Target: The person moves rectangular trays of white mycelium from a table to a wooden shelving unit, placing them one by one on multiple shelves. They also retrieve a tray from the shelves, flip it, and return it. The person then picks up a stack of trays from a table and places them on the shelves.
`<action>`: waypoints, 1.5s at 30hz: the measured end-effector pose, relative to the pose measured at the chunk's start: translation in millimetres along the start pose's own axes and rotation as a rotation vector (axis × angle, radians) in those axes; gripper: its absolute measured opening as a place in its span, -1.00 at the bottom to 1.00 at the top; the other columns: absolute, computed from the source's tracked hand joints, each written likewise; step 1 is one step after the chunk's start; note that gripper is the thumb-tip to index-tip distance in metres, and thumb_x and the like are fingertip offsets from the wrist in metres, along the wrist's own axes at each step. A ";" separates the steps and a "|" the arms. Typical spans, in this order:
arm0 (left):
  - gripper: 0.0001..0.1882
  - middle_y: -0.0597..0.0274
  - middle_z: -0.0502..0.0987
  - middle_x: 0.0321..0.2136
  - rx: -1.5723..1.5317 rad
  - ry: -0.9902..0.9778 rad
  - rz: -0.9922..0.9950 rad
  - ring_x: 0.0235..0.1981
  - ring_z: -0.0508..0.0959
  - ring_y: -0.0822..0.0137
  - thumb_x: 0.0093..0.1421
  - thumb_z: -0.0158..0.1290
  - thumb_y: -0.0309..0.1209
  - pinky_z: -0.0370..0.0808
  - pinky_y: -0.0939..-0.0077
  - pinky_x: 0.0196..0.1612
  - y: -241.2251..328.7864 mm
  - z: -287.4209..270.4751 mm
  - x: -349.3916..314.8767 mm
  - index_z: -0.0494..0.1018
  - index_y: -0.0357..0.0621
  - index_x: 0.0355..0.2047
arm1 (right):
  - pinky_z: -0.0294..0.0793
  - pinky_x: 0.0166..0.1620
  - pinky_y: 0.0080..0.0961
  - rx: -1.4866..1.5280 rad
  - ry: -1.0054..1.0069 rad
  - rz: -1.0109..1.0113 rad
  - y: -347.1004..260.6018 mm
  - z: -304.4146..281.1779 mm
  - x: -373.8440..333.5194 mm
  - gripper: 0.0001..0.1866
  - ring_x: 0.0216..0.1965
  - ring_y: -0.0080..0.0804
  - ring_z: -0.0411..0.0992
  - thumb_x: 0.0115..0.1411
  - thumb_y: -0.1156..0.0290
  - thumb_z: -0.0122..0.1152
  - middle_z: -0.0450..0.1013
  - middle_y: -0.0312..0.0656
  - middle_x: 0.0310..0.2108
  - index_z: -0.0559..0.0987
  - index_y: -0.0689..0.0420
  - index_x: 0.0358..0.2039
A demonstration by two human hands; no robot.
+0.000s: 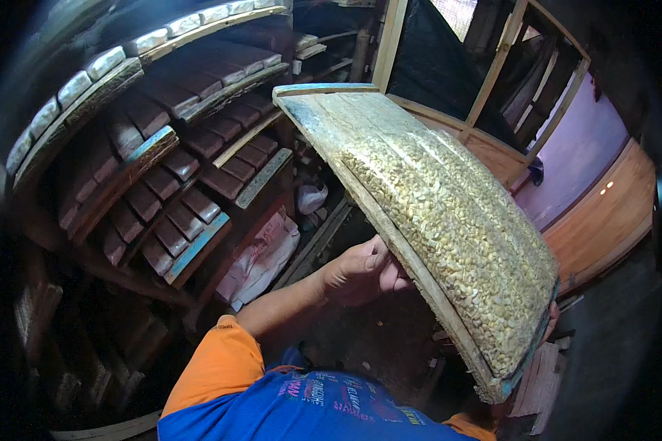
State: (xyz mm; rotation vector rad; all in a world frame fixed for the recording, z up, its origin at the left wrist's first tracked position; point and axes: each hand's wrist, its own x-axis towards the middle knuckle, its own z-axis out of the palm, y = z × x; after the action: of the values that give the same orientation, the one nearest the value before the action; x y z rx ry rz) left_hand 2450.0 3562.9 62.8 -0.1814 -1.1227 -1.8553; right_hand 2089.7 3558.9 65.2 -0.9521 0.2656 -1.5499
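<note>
Orange and blue, the person's shirt (272,397) fills the lower edge, closest to the lens, and the left forearm rises from its orange sleeve toward the middle of the view. At the end of that forearm the left hand (360,270) is clamped on the long wooden edge of a tray (412,257), fingers curled under the rail and the thumb side against its outer face. From this grip the tray runs both ways: up and away to a far corner with worn blue paint, and down and to the right to a near corner that is chipped and also blue. The tray is held tilted, its open face turned up toward the camera.

Across the tray from that grip, at the lower right edge, only fingertips of the right hand (551,314) show past the rim, pressed against it; the rest of that hand is hidden behind the tray, so how firmly it closes cannot be told.

Lying in the tray, from just beside the left hand's grip out to the right-hand rim, is a flat clear bag of pale beans (456,220); the far end of the tray beyond it is bare wood.

Left of the gripping hand, well apart from it, stand dark shelves (162,154) carrying rows of wrapped blocks. Below them, near the forearm, lies a white sack (261,257).
</note>
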 end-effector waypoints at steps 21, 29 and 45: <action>-0.36 0.03 0.33 0.13 0.292 -0.221 0.180 0.18 0.33 0.15 0.17 0.07 -0.47 0.25 0.19 0.24 25.2 -16.9 8.4 0.08 -0.21 0.23 | 0.45 0.07 -0.09 -0.193 -0.188 -0.491 -1.9 29.5 15.5 -0.48 0.00 -0.06 0.44 0.23 0.21 -0.07 0.37 0.09 0.04 0.31 0.22 0.15; -0.51 0.05 0.40 0.05 0.361 -0.301 0.294 0.10 0.41 0.20 0.21 0.04 -0.45 0.32 0.19 0.19 34.2 35.7 54.7 0.21 -0.31 0.12 | 0.45 0.07 -0.10 -0.247 -0.191 -0.610 -52.4 42.8 18.3 -0.50 -0.01 -0.05 0.44 0.26 0.22 -0.09 0.38 0.10 0.04 0.31 0.22 0.14; -0.81 0.22 0.50 -0.16 0.376 -0.410 0.380 -0.08 0.53 0.27 0.27 -0.01 -0.43 0.46 0.26 0.09 101.5 38.0 125.6 0.39 -0.23 -0.14 | 0.47 0.06 -0.12 -0.373 -0.187 -0.841 -70.1 72.5 80.5 -0.53 -0.01 -0.04 0.44 0.31 0.23 -0.13 0.39 0.12 0.02 0.31 0.21 0.14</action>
State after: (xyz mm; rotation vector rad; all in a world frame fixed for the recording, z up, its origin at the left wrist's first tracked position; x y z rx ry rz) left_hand 2446.0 3496.8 214.9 -0.5347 -1.5713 -1.2745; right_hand 2095.5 3527.5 190.2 -1.6253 0.0045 -2.1902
